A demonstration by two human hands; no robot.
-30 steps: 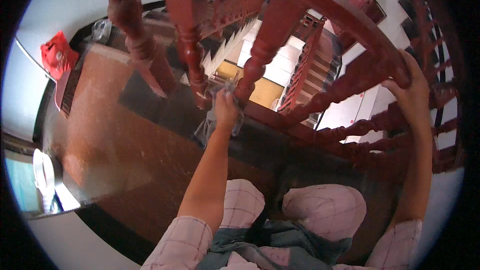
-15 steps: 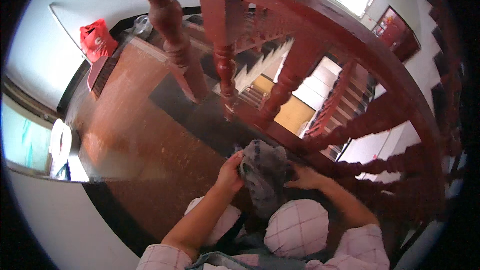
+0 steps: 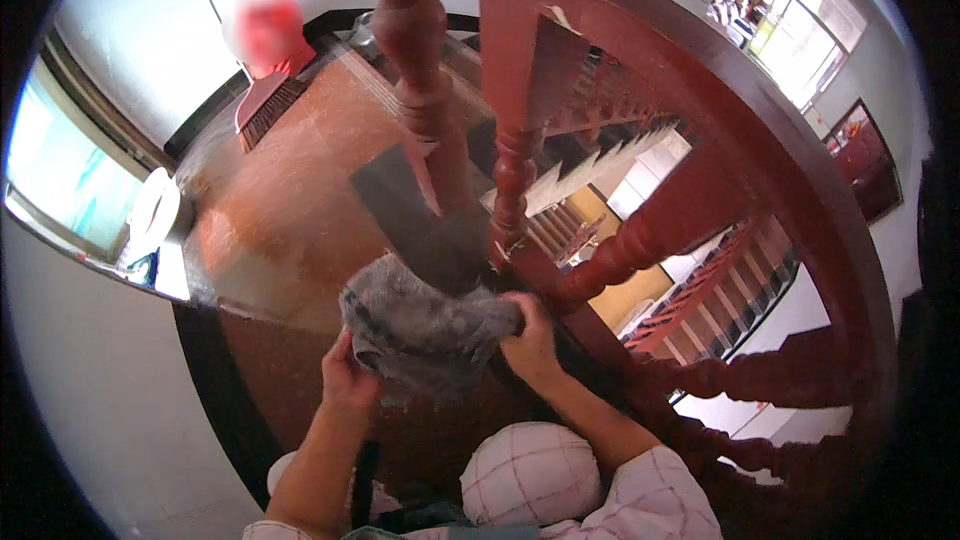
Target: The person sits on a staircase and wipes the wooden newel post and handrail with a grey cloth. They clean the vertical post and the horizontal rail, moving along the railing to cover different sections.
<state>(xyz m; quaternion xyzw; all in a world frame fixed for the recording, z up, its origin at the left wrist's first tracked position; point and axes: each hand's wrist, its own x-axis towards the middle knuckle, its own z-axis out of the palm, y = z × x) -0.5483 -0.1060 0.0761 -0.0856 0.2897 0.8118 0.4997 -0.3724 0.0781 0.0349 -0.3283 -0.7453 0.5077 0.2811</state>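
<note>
A damp-looking grey cloth (image 3: 425, 325) is held spread between my two hands, low in front of my knees. My left hand (image 3: 348, 372) grips its left end and my right hand (image 3: 528, 338) pinches its right end. Just beyond the cloth stands the red-painted wooden railing, with turned balusters (image 3: 512, 180) and a broad curved handrail (image 3: 795, 180); its paint is chipped in places. My checked knee (image 3: 530, 475) is below the hands.
The brown landing (image 3: 280, 190) has a dark border. A broom (image 3: 265, 110) and red bag (image 3: 265, 35) rest by the left wall. A white basin (image 3: 160, 210) stands near a doorway. Stairs (image 3: 700, 320) drop away through the railing on the right.
My left hand left the baluster and my right hand left the handrail; both now hold the cloth, which has moved leftward and is spread out. The view has swung toward the left landing.
</note>
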